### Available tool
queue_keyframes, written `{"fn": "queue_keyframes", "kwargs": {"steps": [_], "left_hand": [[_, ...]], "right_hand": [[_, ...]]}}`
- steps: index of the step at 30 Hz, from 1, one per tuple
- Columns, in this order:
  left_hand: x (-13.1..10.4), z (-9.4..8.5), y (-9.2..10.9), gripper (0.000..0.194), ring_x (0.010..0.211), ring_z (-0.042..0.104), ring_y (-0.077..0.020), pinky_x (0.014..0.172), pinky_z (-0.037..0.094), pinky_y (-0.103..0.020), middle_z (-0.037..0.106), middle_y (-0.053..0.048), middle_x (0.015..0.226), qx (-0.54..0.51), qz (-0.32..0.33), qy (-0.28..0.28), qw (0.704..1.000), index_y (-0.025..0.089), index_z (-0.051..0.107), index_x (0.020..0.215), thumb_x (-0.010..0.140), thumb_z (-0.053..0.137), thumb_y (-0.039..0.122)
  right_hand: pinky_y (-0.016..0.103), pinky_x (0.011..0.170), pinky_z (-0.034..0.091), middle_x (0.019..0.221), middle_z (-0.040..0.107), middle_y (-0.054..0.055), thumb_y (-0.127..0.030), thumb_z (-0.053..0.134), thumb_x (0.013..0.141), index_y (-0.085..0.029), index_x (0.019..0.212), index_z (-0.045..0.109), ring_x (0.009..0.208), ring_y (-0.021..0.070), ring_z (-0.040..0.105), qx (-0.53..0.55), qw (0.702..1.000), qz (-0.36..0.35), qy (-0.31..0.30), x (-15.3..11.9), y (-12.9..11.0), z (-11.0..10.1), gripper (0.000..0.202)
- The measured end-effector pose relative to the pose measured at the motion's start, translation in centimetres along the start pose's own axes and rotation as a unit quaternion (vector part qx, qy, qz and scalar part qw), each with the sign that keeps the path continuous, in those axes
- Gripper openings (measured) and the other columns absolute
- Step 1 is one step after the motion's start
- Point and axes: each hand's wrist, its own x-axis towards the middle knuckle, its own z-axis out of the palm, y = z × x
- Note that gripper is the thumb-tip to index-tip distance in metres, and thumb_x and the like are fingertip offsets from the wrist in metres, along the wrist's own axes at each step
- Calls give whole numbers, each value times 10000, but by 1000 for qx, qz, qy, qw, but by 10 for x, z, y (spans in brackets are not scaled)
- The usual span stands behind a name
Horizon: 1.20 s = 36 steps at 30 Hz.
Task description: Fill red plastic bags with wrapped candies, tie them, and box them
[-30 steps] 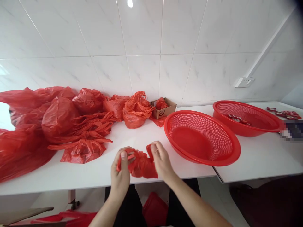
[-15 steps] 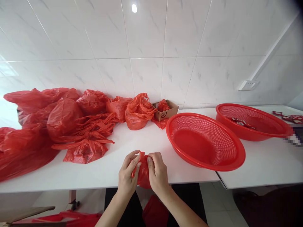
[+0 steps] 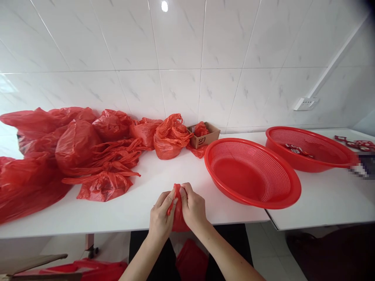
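Note:
A small red plastic bag [image 3: 179, 219] hangs between my two hands at the front edge of the white table [image 3: 140, 212]. My left hand [image 3: 161, 212] pinches its gathered top from the left side. On the other side, my right hand [image 3: 193, 205] has its thumb and curled fingers closed on the same gathered plastic. Both hands nearly touch at the top of the bag. What the bag contains, if anything, is hidden.
Several red bags [image 3: 77, 146] are heaped at the left. Behind my hands stands a small cardboard box [image 3: 208, 139] with red plastic inside. An empty red basket [image 3: 243, 177] is at the right; another basket [image 3: 319, 164] beyond it holds dark red packets [image 3: 299, 150].
My hands have drawn closer together at the top of the bag, and the left fingers have closed more tightly on the plastic. The view has shifted slightly.

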Motion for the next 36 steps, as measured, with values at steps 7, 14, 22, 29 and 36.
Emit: {"fn": "queue_keyframes", "kwargs": {"steps": [7,14,22,29,36], "left_hand": [[-2,-5,-16,390,841,697,-182,727,543,-267,730,-57,993,32,-41,-42,998,249,588,1314,961,424,276],[5,-19,-31,374,864,723,-200,731,540,-267,753,-45,1072,82,-90,-83,989,246,655,1219,954,416,357],[25,-3,-31,405,789,662,-195,640,430,-274,727,-50,964,199,-136,-89,966,285,578,1316,975,370,348],[25,11,-41,407,664,612,-172,564,320,-262,681,-27,830,266,-146,-165,939,370,560,1328,957,402,311],[22,18,-63,383,641,592,-190,576,320,-287,695,-44,855,272,-172,-189,928,371,611,1272,937,433,317]], "right_hand": [[240,530,317,608,548,-29,-407,284,1003,-229,949,533,501,139,490,-8,999,-27,20,13,12,-13,311],[249,547,320,636,543,-16,-428,252,1004,-212,970,552,522,143,474,-95,994,-34,41,40,41,-42,372],[252,643,356,860,630,26,-358,261,1008,-225,962,543,779,172,582,-139,990,-8,38,39,35,-16,316],[262,600,295,818,657,20,-347,303,1009,-231,978,563,665,160,579,-183,983,1,-29,33,49,3,286],[259,578,216,613,572,-16,-353,431,955,-255,899,593,558,148,494,-153,986,27,-53,44,75,10,197]]}}
